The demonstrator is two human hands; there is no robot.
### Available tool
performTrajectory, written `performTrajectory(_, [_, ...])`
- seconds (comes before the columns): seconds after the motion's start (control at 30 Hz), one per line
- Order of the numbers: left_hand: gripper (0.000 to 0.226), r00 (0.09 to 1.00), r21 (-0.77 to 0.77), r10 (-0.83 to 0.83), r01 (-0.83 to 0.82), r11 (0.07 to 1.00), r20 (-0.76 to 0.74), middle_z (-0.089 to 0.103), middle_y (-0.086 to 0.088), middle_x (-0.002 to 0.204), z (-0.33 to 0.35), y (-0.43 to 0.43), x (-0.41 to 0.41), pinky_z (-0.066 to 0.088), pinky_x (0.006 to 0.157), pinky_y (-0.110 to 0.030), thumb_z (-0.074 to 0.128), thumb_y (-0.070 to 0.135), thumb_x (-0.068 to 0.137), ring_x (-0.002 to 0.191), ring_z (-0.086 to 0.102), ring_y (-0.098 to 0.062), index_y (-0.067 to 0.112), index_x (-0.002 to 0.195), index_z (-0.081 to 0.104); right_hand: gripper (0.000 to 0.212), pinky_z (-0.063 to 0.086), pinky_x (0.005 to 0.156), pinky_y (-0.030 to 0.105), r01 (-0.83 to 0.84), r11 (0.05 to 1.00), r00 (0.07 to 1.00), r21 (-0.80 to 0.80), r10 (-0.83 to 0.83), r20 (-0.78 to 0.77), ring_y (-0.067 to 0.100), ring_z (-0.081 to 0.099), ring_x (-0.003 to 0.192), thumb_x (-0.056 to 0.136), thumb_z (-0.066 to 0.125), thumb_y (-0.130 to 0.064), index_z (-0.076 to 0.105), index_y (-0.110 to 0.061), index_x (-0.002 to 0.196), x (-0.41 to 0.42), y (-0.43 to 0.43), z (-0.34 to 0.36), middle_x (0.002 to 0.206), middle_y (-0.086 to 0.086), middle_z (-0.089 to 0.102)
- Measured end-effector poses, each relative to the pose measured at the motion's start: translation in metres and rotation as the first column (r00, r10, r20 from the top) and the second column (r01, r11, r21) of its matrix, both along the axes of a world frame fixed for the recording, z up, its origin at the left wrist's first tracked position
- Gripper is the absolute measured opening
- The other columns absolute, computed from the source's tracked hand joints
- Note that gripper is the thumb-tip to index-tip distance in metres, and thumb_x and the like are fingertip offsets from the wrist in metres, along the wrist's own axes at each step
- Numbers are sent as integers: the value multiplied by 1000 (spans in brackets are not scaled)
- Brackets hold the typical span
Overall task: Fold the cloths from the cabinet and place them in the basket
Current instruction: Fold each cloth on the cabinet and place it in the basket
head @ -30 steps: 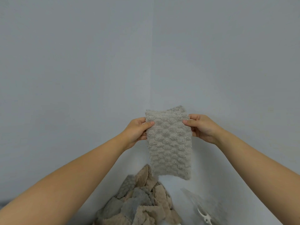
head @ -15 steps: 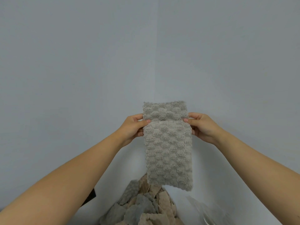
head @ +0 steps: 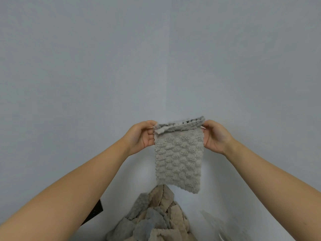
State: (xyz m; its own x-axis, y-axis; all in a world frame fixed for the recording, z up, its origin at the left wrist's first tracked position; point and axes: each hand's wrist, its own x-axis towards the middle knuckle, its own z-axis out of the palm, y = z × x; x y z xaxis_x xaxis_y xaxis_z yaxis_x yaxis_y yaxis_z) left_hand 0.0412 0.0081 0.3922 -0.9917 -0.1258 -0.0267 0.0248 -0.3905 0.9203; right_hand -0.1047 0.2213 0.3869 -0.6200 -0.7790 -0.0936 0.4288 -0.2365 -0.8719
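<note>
1. Grey bobble-textured terry cloth [head: 178, 159] hangs in the air above the heap of grey and beige cloths [head: 152, 221].
2. Left hand [head: 141, 136] and right hand [head: 215, 136] pinch its top corners.
3. Advice: match edges before creasing.

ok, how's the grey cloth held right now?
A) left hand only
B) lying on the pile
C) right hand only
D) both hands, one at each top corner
D: the left hand and the right hand each pinch a top corner of the grey cloth, which hangs down between them.
</note>
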Motion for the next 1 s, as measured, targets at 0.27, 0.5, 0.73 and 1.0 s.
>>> performTrajectory(0.27, [25,954,-514,291,-218,830,65,56,-1,79,-6,10,-10,50,61,-25,69,38,83,64,55,-12,18,79,53,23,39,47,21,254,941,869,223,-121,-480,12,42,50,84,61,10,57,-12,83,18,-9,1,49,-8,40])
performTrajectory(0.5, [44,959,-394,264,-205,896,102,64,-8,94,-10,9,-12,54,81,-32,73,-7,75,82,64,-20,13,112,60,39,42,56,24,339,920,815,197,-182,-550,18,41,63,82,56,18,62,-18,94,18,-13,1,65,5,38])
performTrajectory(0.73, [29,981,-405,191,-158,900,43,66,-11,114,-12,7,-9,53,92,-39,61,8,90,102,65,-24,5,119,56,40,50,59,19,334,937,860,104,-258,-440,10,61,64,83,63,8,57,-1,121,14,-11,5,84,8,58])
performTrajectory(1.0, [26,978,-322,197,-207,924,-64,68,-8,112,-6,12,-11,58,80,-34,59,7,92,96,69,-21,11,118,56,32,50,89,30,121,956,897,267,9,-441,24,64,99,78,66,-23,66,-1,101,28,-7,-2,107,13,69])
